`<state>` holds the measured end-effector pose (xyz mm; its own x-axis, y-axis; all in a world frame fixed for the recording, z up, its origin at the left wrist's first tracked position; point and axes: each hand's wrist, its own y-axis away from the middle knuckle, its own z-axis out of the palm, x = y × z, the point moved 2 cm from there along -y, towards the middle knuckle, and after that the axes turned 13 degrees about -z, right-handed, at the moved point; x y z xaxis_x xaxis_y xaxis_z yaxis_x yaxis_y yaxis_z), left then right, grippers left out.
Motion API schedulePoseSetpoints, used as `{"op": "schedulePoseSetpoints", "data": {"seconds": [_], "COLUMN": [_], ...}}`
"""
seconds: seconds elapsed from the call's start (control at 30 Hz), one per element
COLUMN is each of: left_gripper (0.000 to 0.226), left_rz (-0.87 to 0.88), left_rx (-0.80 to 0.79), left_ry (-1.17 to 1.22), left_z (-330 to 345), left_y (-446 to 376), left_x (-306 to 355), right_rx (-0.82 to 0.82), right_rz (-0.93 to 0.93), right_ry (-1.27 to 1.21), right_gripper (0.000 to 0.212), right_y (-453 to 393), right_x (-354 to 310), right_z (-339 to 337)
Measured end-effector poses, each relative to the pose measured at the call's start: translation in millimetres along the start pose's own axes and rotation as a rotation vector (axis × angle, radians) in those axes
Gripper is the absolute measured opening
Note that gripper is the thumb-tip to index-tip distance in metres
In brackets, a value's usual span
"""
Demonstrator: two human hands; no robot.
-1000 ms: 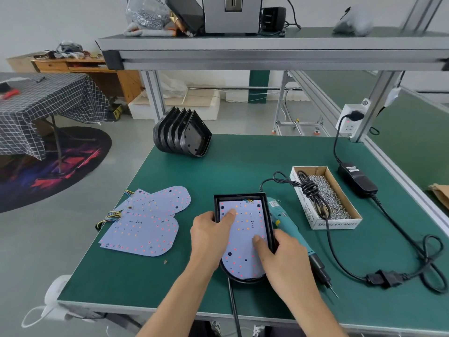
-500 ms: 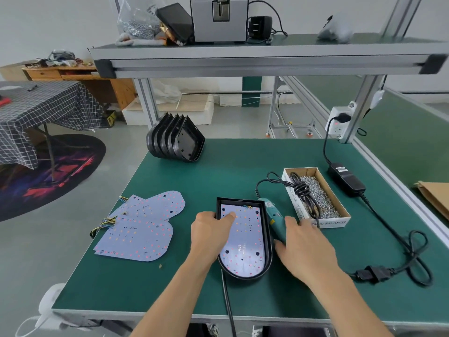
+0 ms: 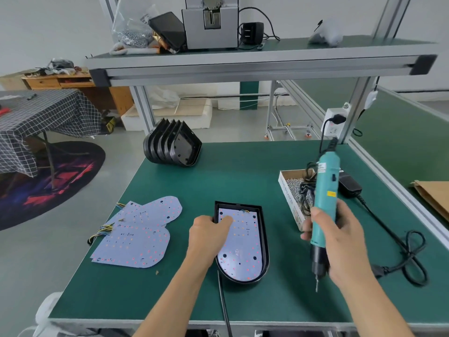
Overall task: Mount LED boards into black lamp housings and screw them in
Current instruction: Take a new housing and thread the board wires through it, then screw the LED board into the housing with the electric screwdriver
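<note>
Right hand (image 3: 340, 239) wrapped around teal screwdriver (image 3: 325, 198), bit down above the mat, left hand (image 3: 209, 237) fingers flat on LED board (image 3: 240, 249) inside black housing (image 3: 264, 242)

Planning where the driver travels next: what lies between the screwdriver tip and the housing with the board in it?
In the head view, only bare green mat lies between the screwdriver tip and the housing.

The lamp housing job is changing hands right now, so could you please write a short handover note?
Left hand presses the LED board down inside the black housing at the bench front.
Right hand grips the teal electric screwdriver, raised, bit down, right of the housing.
Done: board seated.
Left: no screws can be seen in it; take them from the screw box. Spare boards lie left, empty housings stacked at the back.
</note>
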<state>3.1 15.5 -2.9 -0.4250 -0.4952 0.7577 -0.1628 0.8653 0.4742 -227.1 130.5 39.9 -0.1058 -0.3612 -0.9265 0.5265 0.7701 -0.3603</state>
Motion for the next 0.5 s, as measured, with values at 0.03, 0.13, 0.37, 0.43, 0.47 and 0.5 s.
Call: {"op": "schedulePoseSetpoints", "data": {"seconds": [0.03, 0.13, 0.37, 0.43, 0.47, 0.5], "left_gripper": [0.045, 0.051, 0.050, 0.045, 0.036, 0.025], "left_rz": [0.002, 0.001, 0.102, 0.267, 0.406, 0.555], "left_rx": [-0.010, -0.025, 0.153, 0.358, 0.420, 0.433], "left_ry": [-0.001, 0.010, -0.169, -0.148, -0.089, -0.046], "left_z": [0, -3, -21, -29, -31, -29], "left_y": [1, 3, 23, 33, 39, 44], "left_x": [1, 3, 13, 23, 31, 42], "right_rx": [0.022, 0.015, 0.151, 0.118, 0.105, 0.103], "right_rz": [-0.009, 0.044, 0.045, 0.051, 0.055, 0.056], "right_ry": [-0.098, -0.327, -0.577, -0.628, -0.653, -0.675], "right_gripper": [0.017, 0.020, 0.017, 0.020, 0.021, 0.022], "right_y": [2, 5, 1, 3, 4, 6], "right_x": [1, 11, 24, 28, 30, 32], "right_z": [-1, 1, -7, -11, -12, -12]}}
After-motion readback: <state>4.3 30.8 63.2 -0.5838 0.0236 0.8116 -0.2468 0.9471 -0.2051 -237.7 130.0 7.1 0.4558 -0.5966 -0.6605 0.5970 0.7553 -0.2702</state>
